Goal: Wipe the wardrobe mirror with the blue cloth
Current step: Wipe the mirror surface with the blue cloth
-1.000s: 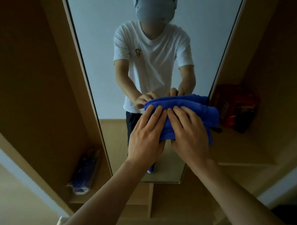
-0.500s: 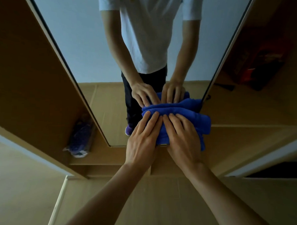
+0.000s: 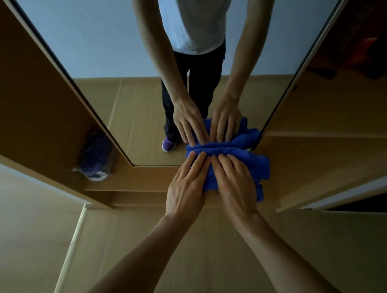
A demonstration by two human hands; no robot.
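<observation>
The tall wardrobe mirror (image 3: 99, 51) fills the upper middle of the head view; its bottom edge runs just above my knuckles. A folded blue cloth (image 3: 251, 161) lies against the mirror's lower right corner and hangs over the wooden panel below it. My left hand (image 3: 188, 185) and my right hand (image 3: 235, 185) press flat on the cloth side by side, fingers straight and pointing up. The mirror shows both arms, the hands and the cloth in reflection.
Wooden wardrobe shelves flank the mirror. A plastic-wrapped purple bundle (image 3: 95, 158) lies on the low left shelf. Red and dark items (image 3: 364, 56) sit on the right shelf. A pale wooden floor (image 3: 140, 254) spreads below, with my purple shoe tips at the bottom edge.
Both hands have slid the cloth down the mirror from about mid height to its bottom edge, and my view has tilted down with them.
</observation>
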